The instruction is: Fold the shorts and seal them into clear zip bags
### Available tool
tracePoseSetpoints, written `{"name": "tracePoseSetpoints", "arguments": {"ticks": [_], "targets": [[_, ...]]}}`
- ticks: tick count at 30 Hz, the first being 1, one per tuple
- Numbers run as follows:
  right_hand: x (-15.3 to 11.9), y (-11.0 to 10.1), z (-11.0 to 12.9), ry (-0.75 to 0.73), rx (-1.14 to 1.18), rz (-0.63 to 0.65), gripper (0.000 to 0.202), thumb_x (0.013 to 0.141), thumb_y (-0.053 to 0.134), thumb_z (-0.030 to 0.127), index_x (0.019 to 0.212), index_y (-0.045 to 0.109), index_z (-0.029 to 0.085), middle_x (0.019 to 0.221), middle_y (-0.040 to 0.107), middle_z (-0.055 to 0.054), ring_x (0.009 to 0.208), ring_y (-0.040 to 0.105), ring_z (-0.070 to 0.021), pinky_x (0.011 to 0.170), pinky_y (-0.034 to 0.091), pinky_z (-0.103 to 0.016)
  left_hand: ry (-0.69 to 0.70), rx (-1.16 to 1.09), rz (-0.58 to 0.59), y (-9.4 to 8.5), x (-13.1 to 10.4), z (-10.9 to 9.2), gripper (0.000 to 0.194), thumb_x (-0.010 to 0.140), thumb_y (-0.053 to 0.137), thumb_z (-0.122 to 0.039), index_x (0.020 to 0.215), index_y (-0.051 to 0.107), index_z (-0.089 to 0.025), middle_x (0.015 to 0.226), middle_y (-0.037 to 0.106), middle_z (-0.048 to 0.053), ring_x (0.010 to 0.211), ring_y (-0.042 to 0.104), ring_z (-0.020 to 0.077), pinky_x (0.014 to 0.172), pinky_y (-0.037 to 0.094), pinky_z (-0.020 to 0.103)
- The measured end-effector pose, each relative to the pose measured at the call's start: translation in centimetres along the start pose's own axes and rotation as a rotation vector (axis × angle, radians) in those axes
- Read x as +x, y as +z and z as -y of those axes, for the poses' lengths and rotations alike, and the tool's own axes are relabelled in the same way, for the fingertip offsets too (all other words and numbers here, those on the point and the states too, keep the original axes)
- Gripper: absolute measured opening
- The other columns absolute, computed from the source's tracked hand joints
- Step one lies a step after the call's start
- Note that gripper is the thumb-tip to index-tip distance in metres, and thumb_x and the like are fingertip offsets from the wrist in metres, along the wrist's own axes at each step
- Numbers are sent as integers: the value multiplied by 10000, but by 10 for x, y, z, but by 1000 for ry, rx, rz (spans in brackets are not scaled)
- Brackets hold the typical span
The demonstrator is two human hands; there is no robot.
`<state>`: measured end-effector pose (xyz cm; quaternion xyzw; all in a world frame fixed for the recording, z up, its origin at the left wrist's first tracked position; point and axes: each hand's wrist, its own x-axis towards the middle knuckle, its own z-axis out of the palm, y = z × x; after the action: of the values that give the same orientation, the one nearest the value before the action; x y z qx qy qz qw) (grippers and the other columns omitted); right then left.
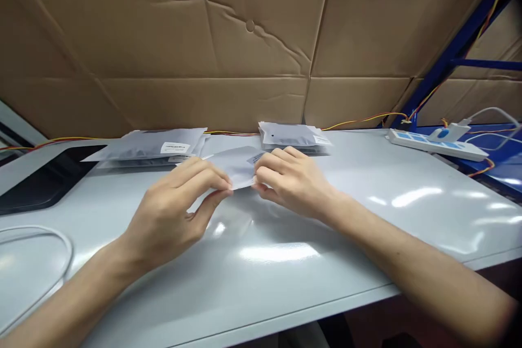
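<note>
A translucent grey plastic bag (236, 162) is held up between my two hands over the middle of the table. The thumb and fingers of my left hand (183, 201) pinch its near left corner. My right hand (291, 179) grips the near right edge, its fingers curled over a printed patch on the bag. Behind my left hand lies a stack of similar bags (150, 144), the top one with a white barcode label. A smaller stack of bags (291, 135), also labelled, lies just beyond my right hand.
A brown cardboard sheet (253, 49) stands along the table's back. At right is a power strip (436, 144) with a plugged-in white adapter. A black flat panel (44, 179) and a white cable (67, 244) lie at left. Red and yellow wires (359, 119) run along the back.
</note>
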<state>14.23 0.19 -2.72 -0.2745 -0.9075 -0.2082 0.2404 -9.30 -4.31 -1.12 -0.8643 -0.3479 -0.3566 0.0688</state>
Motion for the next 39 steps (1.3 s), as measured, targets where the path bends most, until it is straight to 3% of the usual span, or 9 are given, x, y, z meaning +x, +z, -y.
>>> {"name": "tracePoseSetpoints", "arguments": {"ticks": [8, 13, 22, 29, 32, 35, 39], "targets": [[-4, -1, -21, 140, -82, 87, 312, 1018, 426, 182, 822, 668, 205, 848, 693, -27, 712, 533, -152, 667, 309, -328, 31, 40, -87, -4, 0, -5, 159, 957, 572, -136, 943, 575, -294, 894, 710, -45, 826, 655, 186, 784, 506, 394], [-9, 6, -41, 291, -87, 160, 211, 965, 529, 212, 845, 701, 204, 834, 704, -38, 732, 556, -167, 631, 281, -317, 57, 56, -135, -8, 0, -9, 220, 934, 599, -96, 993, 559, -304, 908, 690, -46, 827, 648, 175, 762, 499, 392], [-12, 27, -45, 471, -20, 199, 204, 950, 524, 226, 945, 728, 234, 943, 767, -41, 780, 632, -182, 569, 219, -308, 143, -102, -10, 6, -7, -17, 222, 910, 583, -51, 1002, 530, -246, 902, 662, 10, 841, 613, 183, 756, 503, 358], [-11, 27, -48, 514, -39, 210, 195, 965, 537, 272, 1006, 727, 262, 969, 755, -38, 799, 636, -196, 568, 220, -302, 221, -157, -34, 14, -11, -27, 291, 846, 588, 17, 989, 512, -225, 903, 660, 27, 839, 598, 191, 773, 505, 368], [-8, 24, -45, 485, -48, 255, 196, 964, 533, 226, 992, 727, 238, 979, 745, -49, 820, 638, -197, 567, 226, -307, 222, -162, 47, 8, -7, -27, 260, 848, 591, -33, 1000, 522, -233, 915, 671, 33, 847, 611, 200, 778, 513, 377], [-6, 24, -40, 423, -32, 303, 188, 978, 530, 205, 989, 718, 209, 999, 741, -65, 856, 644, -203, 578, 264, -312, 183, -179, 204, 0, -2, -22, 169, 883, 609, -219, 1046, 577, -249, 1089, 693, 71, 982, 635, 244, 826, 540, 401], [-5, 26, -36, 350, 63, 265, 173, 989, 549, 187, 1059, 704, 213, 1077, 743, -61, 968, 651, -211, 636, 351, -301, 78, -68, 298, -1, 0, -5, 296, 945, 582, -367, 1213, 648, -257, 1395, 627, 84, 1295, 562, 307, 1059, 499, 471]]}}
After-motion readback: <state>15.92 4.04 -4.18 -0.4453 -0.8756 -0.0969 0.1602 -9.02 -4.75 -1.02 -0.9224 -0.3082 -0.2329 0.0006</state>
